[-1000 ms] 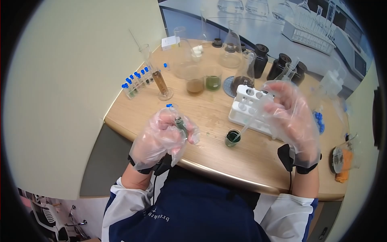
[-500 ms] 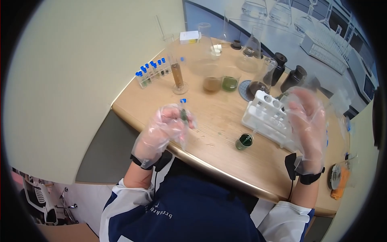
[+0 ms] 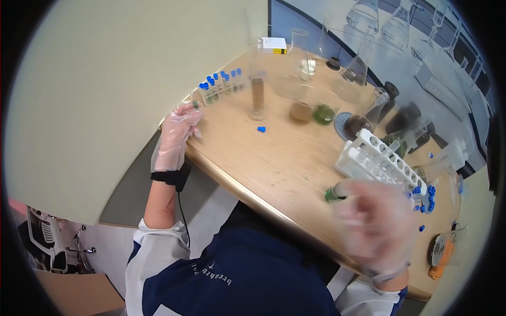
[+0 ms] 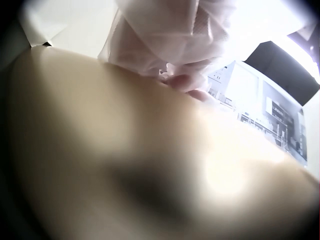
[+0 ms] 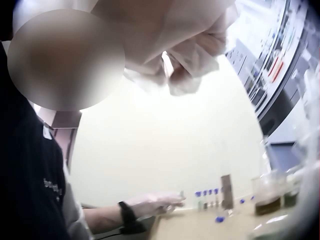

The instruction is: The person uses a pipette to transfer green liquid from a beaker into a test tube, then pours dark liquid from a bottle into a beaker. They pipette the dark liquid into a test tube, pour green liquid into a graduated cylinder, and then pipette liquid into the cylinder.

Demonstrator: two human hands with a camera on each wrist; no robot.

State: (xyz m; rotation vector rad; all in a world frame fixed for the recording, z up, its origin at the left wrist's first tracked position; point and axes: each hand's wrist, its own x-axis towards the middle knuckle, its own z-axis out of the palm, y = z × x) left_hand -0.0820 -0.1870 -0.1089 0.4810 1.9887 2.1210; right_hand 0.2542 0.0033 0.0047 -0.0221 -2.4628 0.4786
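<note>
At the table's left edge in the head view, the gloved left hand [image 3: 179, 131] pinches a small green vial [image 3: 195, 104] upright between thumb and fingers, just left of a rack of blue-capped vials [image 3: 221, 87]. A loose blue cap [image 3: 261, 129] lies to its right. The gloved right hand [image 3: 374, 226] is blurred by motion, in front of the white tube rack [image 3: 379, 160], partly covering a small beaker of green liquid [image 3: 334, 194]. Whether it holds anything is unclear. The right wrist view shows its bunched glove [image 5: 175, 45]; the left wrist view shows the left glove [image 4: 170, 35].
A cylinder of brown liquid [image 3: 257, 100] stands beside the vial rack. Behind are a beaker of brown liquid [image 3: 301, 111], a green one [image 3: 324, 114], flasks and dark bottles. Blue caps [image 3: 431, 199] and an orange cloth [image 3: 441, 258] lie at the right.
The left hand has carried the green vial left toward the capped vials. The right hand has moved down, in front of the white rack. The head view has shifted.
</note>
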